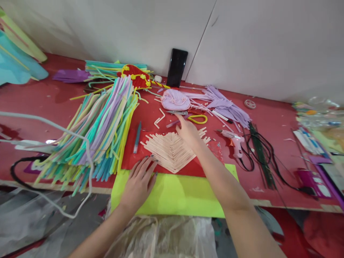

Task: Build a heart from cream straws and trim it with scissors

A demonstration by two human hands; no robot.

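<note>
A leaf-shaped panel of cream pipe cleaners, laid in a chevron pattern, lies on a red sheet over a yellow-green sheet. My left hand rests palm down, fingers spread, at the panel's lower left edge. Above its upper right part is my right hand, index finger stretched toward scissors with yellow handles. Whether that fingertip touches the blades I cannot tell. Just beyond the scissors sits a coiled lilac pipe-cleaner piece. A teal pen lies left of the panel.
A large bundle of coloured pipe cleaners covers the left side, with a white cable looping past. A glue gun and its black cord lie to the right. A phone leans against the wall near lilac pipe cleaners.
</note>
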